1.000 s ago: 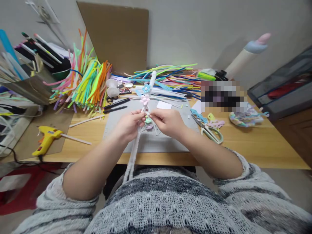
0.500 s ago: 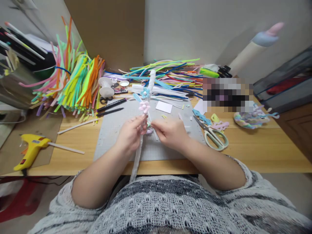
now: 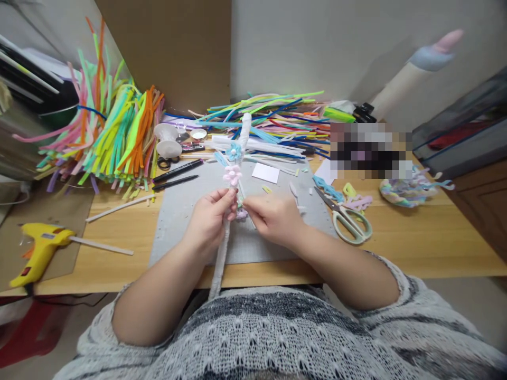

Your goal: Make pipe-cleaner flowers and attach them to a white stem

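A long white fuzzy stem [image 3: 221, 261] stands slanted over the mat, its lower end close to my body. My left hand [image 3: 208, 219] is closed around its middle. Above the fingers, a pink flower [image 3: 232, 176] and a blue flower [image 3: 233, 151] sit along it, each with a pale centre. Just right of my left fingertips, a small purple flower [image 3: 241, 213] is partly hidden. My right hand [image 3: 279, 216] is closed in a pinch beside the stem; what lies between its fingertips is too small to make out. A thin white strip passes near those fingertips.
Beneath my hands lies a grey cutting mat [image 3: 170, 237]. Scissors [image 3: 352, 224] rest at its right edge, near looped pipe-cleaner pieces [image 3: 358, 203]. A yellow glue gun [image 3: 43, 245] lies left. Pipe-cleaner bundles [image 3: 119, 132] stand behind, with black markers [image 3: 176, 182] and a wire spool [image 3: 168, 141].
The view has shifted slightly, so things on the left appear farther left. Both hands keep almost the same pose around the stem.
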{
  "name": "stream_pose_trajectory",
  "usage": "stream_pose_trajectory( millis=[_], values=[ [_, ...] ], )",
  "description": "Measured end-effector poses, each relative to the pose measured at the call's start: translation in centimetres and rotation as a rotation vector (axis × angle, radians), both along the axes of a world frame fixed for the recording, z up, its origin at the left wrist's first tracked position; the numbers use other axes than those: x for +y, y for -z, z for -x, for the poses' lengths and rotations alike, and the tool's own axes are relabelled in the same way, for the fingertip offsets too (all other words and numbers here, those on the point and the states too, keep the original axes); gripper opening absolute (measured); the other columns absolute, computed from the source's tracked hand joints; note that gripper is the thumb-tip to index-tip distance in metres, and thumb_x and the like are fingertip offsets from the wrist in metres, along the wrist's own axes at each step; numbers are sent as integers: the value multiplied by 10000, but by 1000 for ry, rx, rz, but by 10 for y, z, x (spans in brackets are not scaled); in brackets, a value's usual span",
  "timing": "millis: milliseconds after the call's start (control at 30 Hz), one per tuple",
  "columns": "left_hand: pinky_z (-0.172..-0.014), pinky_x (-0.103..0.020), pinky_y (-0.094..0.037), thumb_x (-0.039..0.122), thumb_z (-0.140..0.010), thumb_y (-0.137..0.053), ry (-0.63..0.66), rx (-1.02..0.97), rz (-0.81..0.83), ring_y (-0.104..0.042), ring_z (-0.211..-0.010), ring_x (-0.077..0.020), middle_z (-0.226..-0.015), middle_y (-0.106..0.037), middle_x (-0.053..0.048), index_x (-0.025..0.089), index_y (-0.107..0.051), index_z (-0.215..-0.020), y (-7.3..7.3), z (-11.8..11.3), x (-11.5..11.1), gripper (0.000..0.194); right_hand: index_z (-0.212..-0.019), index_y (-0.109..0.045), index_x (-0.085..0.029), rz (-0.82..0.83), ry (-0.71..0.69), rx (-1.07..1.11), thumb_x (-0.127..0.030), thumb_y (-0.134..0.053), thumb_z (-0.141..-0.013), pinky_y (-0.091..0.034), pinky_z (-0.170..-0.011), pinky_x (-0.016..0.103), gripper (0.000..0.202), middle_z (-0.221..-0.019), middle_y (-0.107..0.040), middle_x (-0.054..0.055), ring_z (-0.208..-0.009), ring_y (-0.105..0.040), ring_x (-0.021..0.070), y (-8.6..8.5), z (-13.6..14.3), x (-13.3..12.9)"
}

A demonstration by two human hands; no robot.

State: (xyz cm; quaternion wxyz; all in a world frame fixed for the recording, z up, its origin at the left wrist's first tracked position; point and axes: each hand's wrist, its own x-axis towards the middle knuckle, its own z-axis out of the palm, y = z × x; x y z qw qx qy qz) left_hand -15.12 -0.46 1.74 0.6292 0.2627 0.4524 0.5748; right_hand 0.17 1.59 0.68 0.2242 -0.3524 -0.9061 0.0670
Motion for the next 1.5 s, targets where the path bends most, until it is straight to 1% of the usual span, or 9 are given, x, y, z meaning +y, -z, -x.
stream_pose_trajectory(
  millis=[167,300,567,633,767,833,1033,1167,1500],
  values=[
    [-381,-171,-383,296,-541,-829,2,125,5,-545,-493,-90,-570,-591,-16,98,-646,-629,3,6,1,284,-829,-650,-202,35,26,-22,-220,-455,-860,-284,-609,271,199,-777,-696,29,-682,-558,148,-11,-8,3],
    [-394,-175,-424,309,-525,-831,-45,157,19,-581,-491,-109,-545,-604,-9,110,-645,-631,4,10,0,292,-898,-655,-198,314,28,21,-272,-455,-896,-322,-615,249,214,-816,-694,26,-704,-566,131,-33,-25,6],
    [-412,-189,-412,313,-554,-802,249,153,5,-536,-414,-98,-475,-593,-28,119,-627,-560,-3,31,-5,262,-815,-613,-162,933,-466,-180,-332,-392,-923,-422,-634,230,299,-734,-624,14,-666,-547,109,-48,-60,16],
    [-417,-185,-397,314,-567,-795,269,157,-7,-529,-410,-88,-487,-596,-24,124,-627,-566,-2,37,-6,254,-797,-615,-154,873,-285,-102,-366,-377,-920,-438,-666,248,341,-731,-632,29,-689,-575,128,-43,-69,27],
    [-420,-181,-367,332,-616,-761,193,227,-31,-503,-397,-76,-478,-588,-9,131,-633,-625,2,48,-4,239,-837,-648,-166,319,461,-43,-300,-444,-867,-402,-661,278,246,-808,-674,72,-760,-594,186,-28,-86,53],
    [-437,-183,-368,318,-631,-752,177,306,-41,-523,-418,-79,-492,-591,-3,131,-624,-628,3,51,-4,226,-919,-667,-182,243,607,-105,-259,-489,-834,-394,-665,277,212,-898,-694,81,-814,-604,200,-22,-94,61],
    [-509,-198,-410,300,-618,-755,343,372,2,-575,-470,-93,-535,-595,14,130,-606,-610,4,42,-6,226,-880,-694,-192,467,594,-331,-229,-564,-776,-388,-630,271,170,-910,-706,71,-797,-609,201,-9,-104,69],
    [-487,-203,-406,311,-583,-770,359,319,58,-564,-439,-95,-526,-590,16,129,-606,-611,10,29,-8,246,-972,-676,-174,445,635,-196,-211,-578,-780,-405,-670,264,218,-920,-697,70,-806,-607,184,5,-92,73],
    [-471,-209,-402,312,-551,-789,190,325,36,-550,-420,-97,-512,-593,12,125,-599,-613,21,15,-11,274,-1045,-645,-144,518,602,-146,-127,-584,-746,-395,-660,274,306,-797,-668,61,-691,-564,163,24,-73,76]
  ],
)
